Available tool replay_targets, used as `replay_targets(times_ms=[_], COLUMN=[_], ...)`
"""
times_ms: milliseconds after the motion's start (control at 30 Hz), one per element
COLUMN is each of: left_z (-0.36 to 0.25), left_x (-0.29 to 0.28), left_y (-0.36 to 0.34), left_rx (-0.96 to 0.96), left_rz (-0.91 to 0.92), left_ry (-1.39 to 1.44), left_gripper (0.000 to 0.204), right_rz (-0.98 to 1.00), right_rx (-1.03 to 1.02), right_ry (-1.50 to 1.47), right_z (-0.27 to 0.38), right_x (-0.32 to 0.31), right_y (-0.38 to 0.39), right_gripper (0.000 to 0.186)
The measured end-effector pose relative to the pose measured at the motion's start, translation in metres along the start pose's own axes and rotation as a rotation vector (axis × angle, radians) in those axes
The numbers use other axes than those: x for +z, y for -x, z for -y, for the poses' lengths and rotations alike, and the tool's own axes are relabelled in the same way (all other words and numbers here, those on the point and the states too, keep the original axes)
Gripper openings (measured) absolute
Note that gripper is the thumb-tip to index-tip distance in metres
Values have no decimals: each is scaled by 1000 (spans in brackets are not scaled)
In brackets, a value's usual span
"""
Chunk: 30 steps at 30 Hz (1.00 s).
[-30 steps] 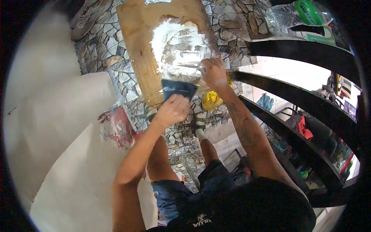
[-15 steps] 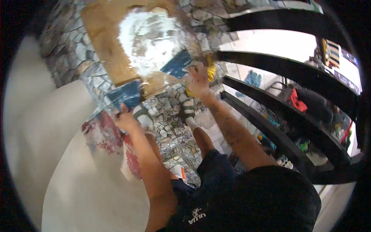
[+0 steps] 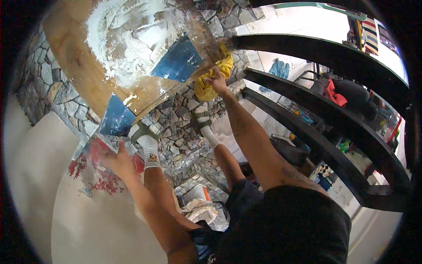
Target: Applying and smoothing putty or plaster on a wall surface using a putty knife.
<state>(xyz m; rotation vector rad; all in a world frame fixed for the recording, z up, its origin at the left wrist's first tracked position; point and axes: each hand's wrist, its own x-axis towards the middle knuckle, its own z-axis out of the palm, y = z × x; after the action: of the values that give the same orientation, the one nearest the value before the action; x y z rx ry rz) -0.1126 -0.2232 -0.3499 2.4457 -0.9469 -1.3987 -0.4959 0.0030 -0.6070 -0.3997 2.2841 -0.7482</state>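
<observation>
My right hand (image 3: 216,82) has its fingers closed on a crumpled yellow cloth (image 3: 205,90) at the right edge of the wooden board (image 3: 72,57). One wide blue scraper (image 3: 178,60) lies on the board beside a spread of white powder and paste (image 3: 127,44). A second blue scraper (image 3: 117,117) rests by the board's near left corner, just beyond my left hand. That left hand (image 3: 116,159) is empty above the red-stained patch of the pale surface, thumb apart from the fingers, which are somewhat blurred.
Stone-patterned flooring (image 3: 171,119) surrounds the board and my feet. Black rails (image 3: 307,92) run along the right, with household items beyond them. A white bucket (image 3: 196,193) and a plastic bag (image 3: 206,213) sit near my legs. A pale curved surface (image 3: 88,220) fills the left.
Both scrapers have left my hands; one now lies on the board, the other by its corner. My right hand has taken hold of the yellow cloth. My left hand has drawn back.
</observation>
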Motion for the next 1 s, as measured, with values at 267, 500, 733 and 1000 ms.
replay_targets(times_ms=[267,500,733,1000], left_z=[26,81,3,-45], left_x=[-20,64,98,2], left_y=[36,146,284,345], left_rx=[1100,-152,710,1551], left_rz=[67,1119,974,978], left_ry=[-188,276,-27,-1030], left_gripper=[7,43,29,47], right_rz=[105,457,417,288], right_rx=[-63,-472,-115,-1186], right_ry=[-234,-333,-500,141], right_z=[130,191,163,210], right_x=[53,-85,-144,-193], right_y=[178,305,288,343], right_gripper=[24,35,38,64])
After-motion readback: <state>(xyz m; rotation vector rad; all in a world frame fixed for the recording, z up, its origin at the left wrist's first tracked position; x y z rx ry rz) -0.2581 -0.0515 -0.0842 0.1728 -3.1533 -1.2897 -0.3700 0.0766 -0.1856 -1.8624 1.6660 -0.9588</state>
